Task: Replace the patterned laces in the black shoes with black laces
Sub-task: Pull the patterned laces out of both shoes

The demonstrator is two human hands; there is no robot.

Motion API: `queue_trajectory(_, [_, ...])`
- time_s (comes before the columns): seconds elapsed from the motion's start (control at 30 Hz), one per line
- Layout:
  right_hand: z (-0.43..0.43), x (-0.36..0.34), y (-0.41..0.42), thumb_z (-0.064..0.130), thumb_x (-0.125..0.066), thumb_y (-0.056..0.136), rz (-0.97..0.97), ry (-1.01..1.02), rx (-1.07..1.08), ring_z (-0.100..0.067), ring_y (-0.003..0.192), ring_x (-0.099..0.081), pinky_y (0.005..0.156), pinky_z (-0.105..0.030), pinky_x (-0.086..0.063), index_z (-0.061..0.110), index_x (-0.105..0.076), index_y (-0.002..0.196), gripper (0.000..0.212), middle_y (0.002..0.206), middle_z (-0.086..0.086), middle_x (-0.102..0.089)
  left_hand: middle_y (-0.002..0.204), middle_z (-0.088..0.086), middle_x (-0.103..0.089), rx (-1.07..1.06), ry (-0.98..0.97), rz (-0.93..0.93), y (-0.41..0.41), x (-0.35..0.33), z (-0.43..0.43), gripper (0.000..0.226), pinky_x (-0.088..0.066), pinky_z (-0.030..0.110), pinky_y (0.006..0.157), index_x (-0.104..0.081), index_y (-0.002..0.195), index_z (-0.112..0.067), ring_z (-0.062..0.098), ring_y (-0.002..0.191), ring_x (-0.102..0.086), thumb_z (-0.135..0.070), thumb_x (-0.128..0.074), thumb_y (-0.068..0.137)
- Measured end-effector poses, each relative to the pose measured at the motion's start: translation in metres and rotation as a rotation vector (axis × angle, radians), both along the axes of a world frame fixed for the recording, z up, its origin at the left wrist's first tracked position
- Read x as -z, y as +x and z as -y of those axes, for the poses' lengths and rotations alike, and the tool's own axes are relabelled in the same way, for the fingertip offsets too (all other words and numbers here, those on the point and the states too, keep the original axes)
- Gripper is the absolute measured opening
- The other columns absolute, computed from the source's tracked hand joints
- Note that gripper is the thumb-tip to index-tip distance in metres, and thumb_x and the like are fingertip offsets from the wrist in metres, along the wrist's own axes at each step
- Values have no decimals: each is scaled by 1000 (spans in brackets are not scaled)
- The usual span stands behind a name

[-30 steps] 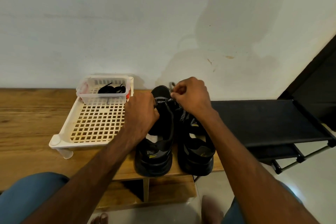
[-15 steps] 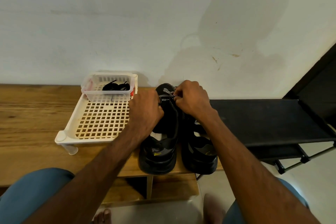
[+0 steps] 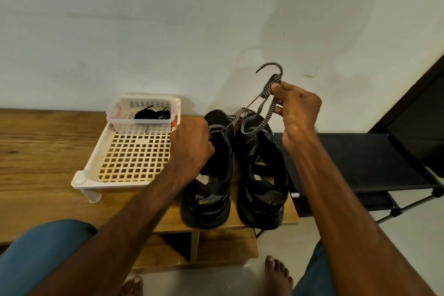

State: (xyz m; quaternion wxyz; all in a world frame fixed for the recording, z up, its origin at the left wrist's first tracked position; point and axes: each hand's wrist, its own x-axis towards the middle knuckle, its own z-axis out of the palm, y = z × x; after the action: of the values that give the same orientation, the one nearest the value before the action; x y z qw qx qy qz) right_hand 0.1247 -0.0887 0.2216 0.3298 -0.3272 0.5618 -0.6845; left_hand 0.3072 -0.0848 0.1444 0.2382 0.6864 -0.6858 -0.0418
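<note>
Presently at ctr-right of frame, raised above the shoes: patterned lace (image 3: 258,113), black-white zigzag weave. Pinched betw. thumb and curled fingers of right hand (image 3: 298,113); free end curling up and left above the knuckles. Strands running down-left from the pinch to far end of black shoes (image 3: 262,175), w/ one loop draped over the shoe at right of pair. Exact eyelets: cannot tell.

Pair side by side at frame ctr, heels toward camera, on near-right corner of wooden bench (image 3: 36,151). Gripped at its upper by left hand (image 3: 192,149): shoe at left of pair (image 3: 211,185). Fingers curled round the material, tips hidden behind back of hand.

Upper left of ctr: black laces (image 3: 153,114), coiled, inside clear tub (image 3: 141,127). Tub seated at far end of white lattice tray (image 3: 134,158); tray on bench, just left of the shoes.

Right of frame: black rack (image 3: 360,158), next to bench. Bottom edge: bare feet (image 3: 278,271) on floor; blue-clad knees (image 3: 43,247) at lower corners. Background: pale wall (image 3: 120,31) w/ stains.
</note>
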Motion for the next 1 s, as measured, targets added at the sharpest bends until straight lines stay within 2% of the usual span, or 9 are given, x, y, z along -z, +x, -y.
queue_trajectory(0.07, [3, -1, 2, 5, -78, 84, 166, -44, -2, -19, 79, -67, 67, -34, -58, 9, -77, 84, 5, 88, -8, -77, 93, 3, -73, 3, -5, -9, 1, 0, 0, 17, -41, 25, 61, -78, 98, -16, 19, 83, -69, -21, -78, 82])
queue_trajectory(0.13, [5, 4, 5, 8, -79, 84, 134, -49, 0, -14, 76, -69, 71, -33, -60, 11, -78, 89, 6, 86, -3, -78, 92, 3, -73, 8, -7, -13, 1, 0, -1, 15, -41, 25, 61, -78, 96, -15, 20, 83, -69, -20, -77, 81])
queue_trajectory(0.23, [6, 18, 10, 19, -82, 83, -361, 12, 64, -1, 71, -71, 78, -25, -61, 17, -81, 93, 10, 79, 10, -76, 87, 3, -73, 16, -21, -21, 1, -1, -2, 11, -38, 23, 57, -79, 92, -16, 16, 75, -65, -18, -76, 82])
queue_trajectory(0.33, [8, 32, 16, 28, -78, 86, -851, 79, 27, -2, 74, -70, 78, -29, -60, 24, -77, 95, 10, 84, 12, -74, 83, 2, -73, 26, -38, -29, 2, -2, -4, 9, -36, 23, 55, -79, 89, -16, 15, 70, -62, -20, -75, 83])
queue_trajectory(0.47, [14, 47, 27, 17, -75, 88, -1120, 223, -254, -16, 84, -72, 80, -38, -61, 28, -74, 98, 15, 97, 3, -76, 86, 1, -74, 32, -32, -90, 6, -3, -6, 12, -43, 27, 61, -79, 89, -16, 20, 77, -69, -25, -75, 82])
queue_trajectory(0.57, [18, 54, 34, 6, -67, 90, -1274, 333, -436, -26, 101, -69, 91, -41, -57, 26, -77, 111, 30, 113, -4, -73, 84, -1, -75, 17, -14, -167, 9, -3, -8, 13, -48, 28, 65, -79, 87, -17, 21, 79, -70, -29, -78, 81])
queue_trajectory(0.7, [22, 51, 32, 9, -65, 89, -1332, 388, -540, -28, 102, -67, 92, -39, -56, 25, -75, 121, 37, 113, -6, -71, 85, -2, -75, -10, -23, -203, 10, -3, -8, 12, -57, 34, 73, -80, 89, -21, 24, 83, -71, -29, -79, 79])
queue_trajectory(0.83, [20, 50, 30, 15, -74, 85, -1408, 382, -527, -27, 101, -67, 85, -37, -56, 27, -74, 120, 37, 112, -3, -70, 84, 0, -75, -4, -14, -195, 8, -3, -7, 13, -53, 30, 68, -80, 88, -19, 22, 80, -71, -30, -79, 81])
queue_trajectory(1.0, [21, 49, 31, 17, -73, 89, -1390, 334, -464, -28, 91, -70, 79, -36, -56, 26, -80, 109, 22, 102, -5, -76, 84, 2, -74, 12, -32, -154, 6, -3, -7, 15, -56, 33, 70, -79, 89, -16, 23, 80, -71, -29, -78, 82])
